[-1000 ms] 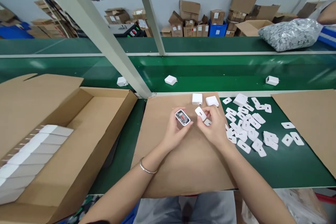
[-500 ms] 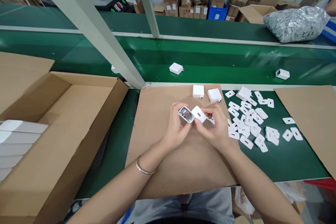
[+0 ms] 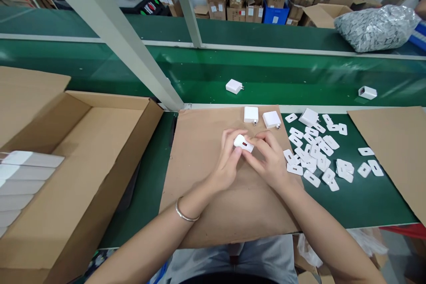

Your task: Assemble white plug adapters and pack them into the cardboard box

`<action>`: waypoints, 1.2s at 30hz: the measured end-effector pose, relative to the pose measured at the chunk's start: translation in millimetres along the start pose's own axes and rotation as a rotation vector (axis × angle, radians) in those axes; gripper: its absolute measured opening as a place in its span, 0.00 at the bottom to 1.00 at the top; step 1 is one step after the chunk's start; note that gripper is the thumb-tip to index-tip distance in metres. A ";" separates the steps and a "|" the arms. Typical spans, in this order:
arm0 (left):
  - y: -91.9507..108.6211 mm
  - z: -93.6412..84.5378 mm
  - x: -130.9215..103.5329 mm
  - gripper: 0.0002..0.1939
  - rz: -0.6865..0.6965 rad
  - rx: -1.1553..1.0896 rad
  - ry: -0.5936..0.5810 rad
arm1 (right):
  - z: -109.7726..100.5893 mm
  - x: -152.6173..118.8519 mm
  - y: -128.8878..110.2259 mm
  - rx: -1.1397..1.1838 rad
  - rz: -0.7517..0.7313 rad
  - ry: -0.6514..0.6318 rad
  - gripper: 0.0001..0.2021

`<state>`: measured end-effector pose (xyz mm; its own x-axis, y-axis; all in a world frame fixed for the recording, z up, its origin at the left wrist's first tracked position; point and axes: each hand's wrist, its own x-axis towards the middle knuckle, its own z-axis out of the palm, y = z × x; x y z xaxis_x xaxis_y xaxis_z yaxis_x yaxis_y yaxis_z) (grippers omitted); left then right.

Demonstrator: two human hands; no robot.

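Head view: a green counter [image 3: 359,208] with an open cardboard box [image 3: 100,142] at left and a brown sheet [image 3: 199,142]. Above the sheet, the left hand [image 3: 224,166] clasps a white charger [image 3: 237,140]; the right hand [image 3: 271,162] pinches narrowly at its slotted cover [image 3: 248,146]. Likely light, stiff, slightly slippery plastic, best held by the side walls; the thin cover, by its edges.

Of six white adapters [image 3: 251,115] outside the one open carton [image 3: 109,177], two lie toward twelve o'clock, three toward two, and one is held. The carton, at nine o'clock, shows at least six white pieces [image 3: 29,172]; over two dozen faceplates [image 3: 312,179] lie toward three.
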<state>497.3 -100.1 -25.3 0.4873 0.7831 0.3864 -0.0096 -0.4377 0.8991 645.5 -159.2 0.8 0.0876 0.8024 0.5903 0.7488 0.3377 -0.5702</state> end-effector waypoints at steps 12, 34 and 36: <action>4.1 8.0 -1.9 0.19 -0.028 -0.053 0.206 | 6.3 1.9 -1.5 0.398 0.517 -0.339 0.23; 0.6 -7.6 10.0 0.24 -0.123 -0.091 -0.046 | 2.9 4.4 4.6 0.268 0.509 -0.208 0.25; 1.8 -8.4 10.4 0.25 -0.120 -0.097 -0.029 | 2.6 5.3 4.5 0.293 0.503 -0.204 0.25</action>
<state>495.0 -89.0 -18.0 0.5147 0.8136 0.2704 -0.0334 -0.2961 0.9546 647.6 -152.1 -0.1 0.2337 0.9668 0.1031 0.4339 -0.0088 -0.9009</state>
